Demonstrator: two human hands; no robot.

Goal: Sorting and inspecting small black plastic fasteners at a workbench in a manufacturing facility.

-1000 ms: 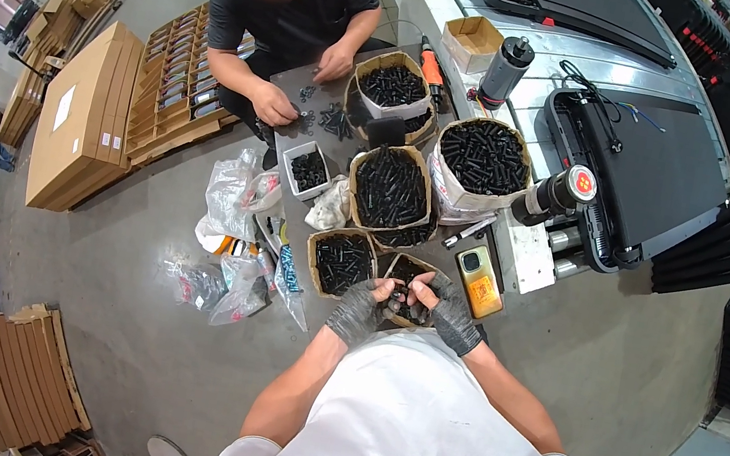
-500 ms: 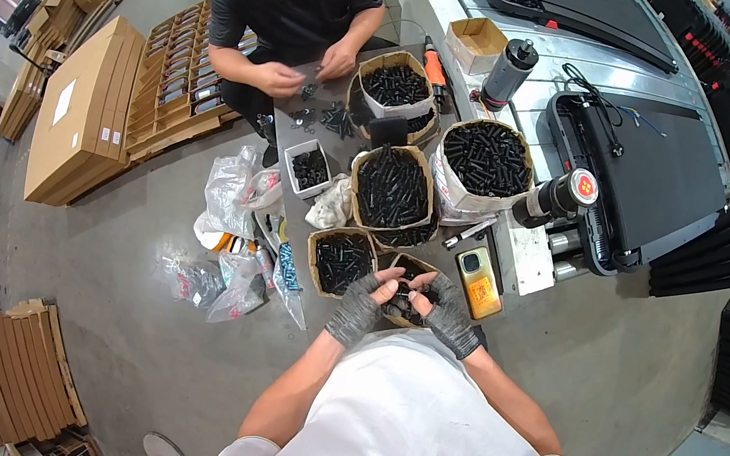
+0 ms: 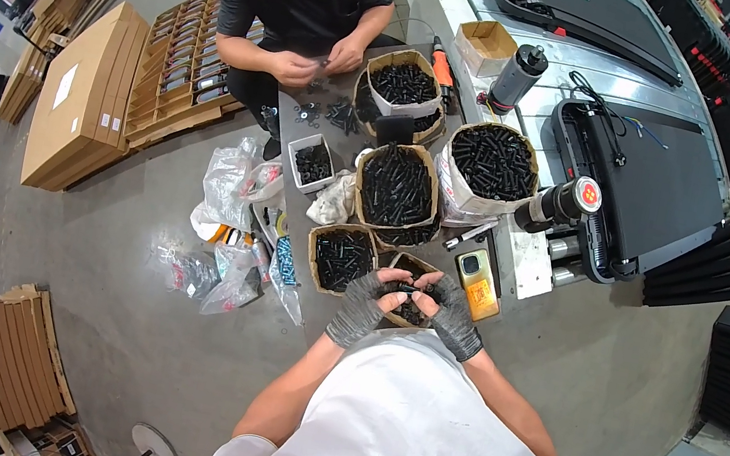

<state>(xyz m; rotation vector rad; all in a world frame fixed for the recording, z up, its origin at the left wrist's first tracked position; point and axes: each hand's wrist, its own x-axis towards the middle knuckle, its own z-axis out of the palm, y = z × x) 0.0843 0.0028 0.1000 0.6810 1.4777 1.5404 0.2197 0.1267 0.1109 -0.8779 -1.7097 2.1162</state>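
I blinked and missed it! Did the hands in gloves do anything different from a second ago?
Hardly. The left hand and right hand stay together over the small box of black parts, fingers shifting slightly. The co-worker's hands drew together. Boxes and bags stayed put.

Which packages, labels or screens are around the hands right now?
Phone: right of the hands, flat, orange case.
Plastic bags: on the floor to the left, clear and crumpled.
Small carton: far end of the table, open, brown.
Flat cartons: stacked far left, brown, white label on top.
Round sticker: red and white, on a black cylinder's end.
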